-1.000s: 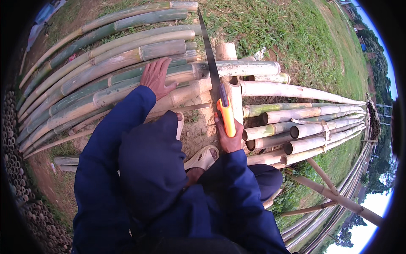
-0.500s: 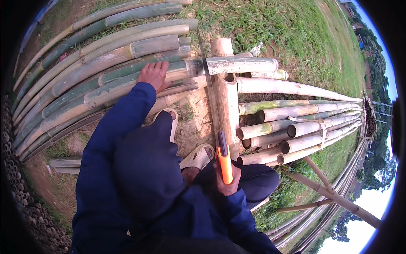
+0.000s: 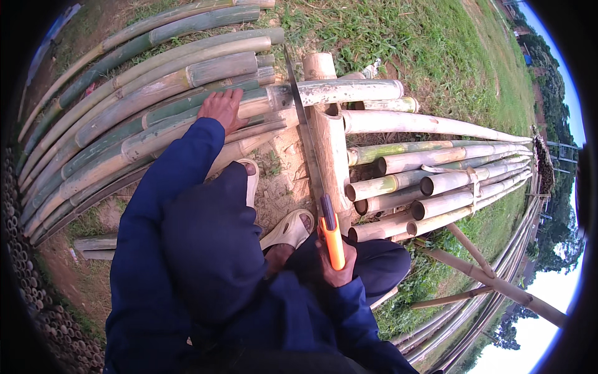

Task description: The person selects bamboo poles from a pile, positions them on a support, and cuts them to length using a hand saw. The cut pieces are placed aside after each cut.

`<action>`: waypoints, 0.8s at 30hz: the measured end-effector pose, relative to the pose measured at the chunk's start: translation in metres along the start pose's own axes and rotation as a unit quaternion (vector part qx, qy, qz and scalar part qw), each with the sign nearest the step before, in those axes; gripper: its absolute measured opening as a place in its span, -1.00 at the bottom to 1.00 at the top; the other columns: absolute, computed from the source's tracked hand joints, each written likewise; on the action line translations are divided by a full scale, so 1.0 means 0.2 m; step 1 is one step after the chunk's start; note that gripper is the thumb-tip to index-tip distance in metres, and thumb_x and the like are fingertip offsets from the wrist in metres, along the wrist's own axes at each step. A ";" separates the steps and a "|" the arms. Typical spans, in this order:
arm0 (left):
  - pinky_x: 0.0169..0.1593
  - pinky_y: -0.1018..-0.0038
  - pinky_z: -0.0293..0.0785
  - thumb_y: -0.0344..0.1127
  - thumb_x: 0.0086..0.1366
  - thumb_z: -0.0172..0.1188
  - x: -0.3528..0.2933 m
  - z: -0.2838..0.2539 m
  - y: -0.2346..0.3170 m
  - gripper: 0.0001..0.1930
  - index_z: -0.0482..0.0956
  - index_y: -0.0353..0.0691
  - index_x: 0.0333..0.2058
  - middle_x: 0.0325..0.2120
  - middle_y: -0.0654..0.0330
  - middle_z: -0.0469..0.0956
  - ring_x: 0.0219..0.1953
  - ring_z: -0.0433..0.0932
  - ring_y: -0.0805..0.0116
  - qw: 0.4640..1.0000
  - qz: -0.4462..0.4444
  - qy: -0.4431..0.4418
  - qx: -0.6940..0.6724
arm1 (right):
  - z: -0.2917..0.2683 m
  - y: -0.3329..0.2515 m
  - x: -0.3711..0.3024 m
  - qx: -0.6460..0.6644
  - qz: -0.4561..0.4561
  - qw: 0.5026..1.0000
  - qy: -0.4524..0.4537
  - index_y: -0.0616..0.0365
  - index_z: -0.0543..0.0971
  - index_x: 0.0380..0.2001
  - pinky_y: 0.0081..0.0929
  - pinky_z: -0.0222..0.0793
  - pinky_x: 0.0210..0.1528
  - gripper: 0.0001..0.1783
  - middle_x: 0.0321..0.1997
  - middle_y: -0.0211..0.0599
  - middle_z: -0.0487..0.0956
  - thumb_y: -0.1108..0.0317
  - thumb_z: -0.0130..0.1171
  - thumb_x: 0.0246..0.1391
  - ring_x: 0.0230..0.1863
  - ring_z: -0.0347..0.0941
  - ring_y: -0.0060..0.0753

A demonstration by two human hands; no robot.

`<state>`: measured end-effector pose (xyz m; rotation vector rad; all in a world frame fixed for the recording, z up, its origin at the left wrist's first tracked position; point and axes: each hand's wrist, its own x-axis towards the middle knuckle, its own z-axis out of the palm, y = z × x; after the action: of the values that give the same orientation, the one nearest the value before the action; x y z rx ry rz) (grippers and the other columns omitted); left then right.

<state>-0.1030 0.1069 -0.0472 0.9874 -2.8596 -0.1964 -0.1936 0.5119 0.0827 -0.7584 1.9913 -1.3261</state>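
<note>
My right hand (image 3: 337, 258) is closed round the orange handle (image 3: 332, 240) of a handsaw, low in the view and close to my knee. The long saw blade (image 3: 308, 134) runs away from me and crosses a bamboo pole (image 3: 339, 91); how deep it sits in the pole I cannot tell. My left hand (image 3: 219, 111) grips the same pole from above, left of the blade, its fingers bent over the top. Under the pole, close to the blade, lies a thick bamboo support (image 3: 331, 159) pointing away from me.
More bamboo poles (image 3: 168, 78) lie side by side on the left. A stack of cut poles (image 3: 439, 163) spreads to the right, open ends facing me. Sandals (image 3: 288, 229) are on my feet between them. A slanting bamboo brace (image 3: 498, 287) stands lower right, with grass (image 3: 423, 43) beyond.
The saw has come slightly toward me across the pole. My left hand keeps its place on the bamboo, and the whole view has shifted a little.
</note>
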 end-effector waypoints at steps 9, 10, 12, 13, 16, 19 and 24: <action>0.07 0.17 0.48 0.09 0.02 0.49 0.06 -0.03 0.04 -0.28 0.43 -0.21 0.04 -0.10 0.01 0.60 -0.04 0.62 0.00 0.999 -0.001 -0.032 0.005 | 0.21 -0.10 0.66 -0.025 -0.045 0.998 0.023 0.34 0.53 -0.47 -0.44 0.21 -0.53 -0.73 -0.65 -0.43 0.41 0.39 0.32 0.24 -0.57 0.21 -0.66; 0.07 0.17 0.48 0.09 0.02 0.49 0.05 -0.03 0.04 -0.28 0.44 -0.21 0.04 -0.09 0.01 0.60 -0.04 0.61 0.00 0.999 -0.002 -0.036 0.007 | 0.22 -0.09 0.64 -0.016 -0.034 0.999 0.019 0.34 0.53 -0.47 -0.45 0.22 -0.51 -0.74 -0.64 -0.43 0.43 0.40 0.32 0.24 -0.56 0.23 -0.66; 0.08 0.17 0.48 0.08 0.02 0.49 0.01 -0.03 0.02 -0.30 0.44 -0.21 0.02 -0.09 0.01 0.60 -0.04 0.62 0.00 1.000 0.007 -0.020 -0.003 | 0.19 -0.01 0.46 0.011 0.006 1.000 0.012 0.35 0.59 -0.36 -0.49 0.29 -0.47 -0.83 -0.57 -0.38 0.52 0.43 0.30 0.23 -0.53 0.28 -0.66; 0.08 0.17 0.48 0.08 0.02 0.49 0.04 -0.03 0.01 -0.30 0.44 -0.21 0.02 -0.09 0.01 0.60 -0.05 0.62 0.00 1.000 0.010 -0.005 -0.009 | 0.13 0.05 0.31 0.028 0.030 0.999 0.008 0.35 0.64 -0.26 -0.51 0.34 -0.43 -0.87 -0.50 -0.34 0.59 0.46 0.29 0.22 -0.51 0.30 -0.65; 0.12 0.17 0.48 0.07 0.01 0.51 0.02 -0.06 0.02 -0.31 0.41 -0.21 -0.02 -0.10 -0.02 0.61 -0.04 0.63 -0.03 0.999 -0.007 -0.031 -0.003 | -0.05 0.00 -0.14 -0.049 -0.004 0.999 -0.006 0.33 0.60 0.09 -0.52 0.49 -0.11 -0.62 -0.11 -0.12 0.71 0.55 0.24 0.19 -0.24 0.58 -0.54; 0.12 0.17 0.48 0.04 0.01 0.52 0.04 -0.09 0.07 -0.31 0.41 -0.21 -0.02 -0.11 -0.02 0.61 -0.05 0.63 -0.02 0.999 -0.014 -0.030 -0.015 | -0.04 -0.01 -0.03 -0.048 -0.026 0.998 -0.012 0.35 0.59 0.13 -0.47 0.45 0.13 -0.58 -0.02 -0.01 0.71 0.57 0.23 0.18 0.06 0.63 -0.41; 0.12 0.16 0.48 0.07 0.02 0.49 0.05 -0.06 0.04 -0.25 0.41 -0.20 0.09 -0.06 0.00 0.60 -0.02 0.62 0.00 0.999 -0.002 -0.048 -0.007 | 0.19 -0.05 0.61 -0.002 -0.017 1.000 0.010 0.34 0.55 -0.44 -0.49 0.23 -0.51 -0.78 -0.60 -0.45 0.46 0.42 0.32 0.22 -0.55 0.26 -0.66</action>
<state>-0.1142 0.1060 -0.0336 1.0067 -2.9377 -0.2700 -0.2420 0.3952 0.0582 -0.7871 2.0048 -1.3543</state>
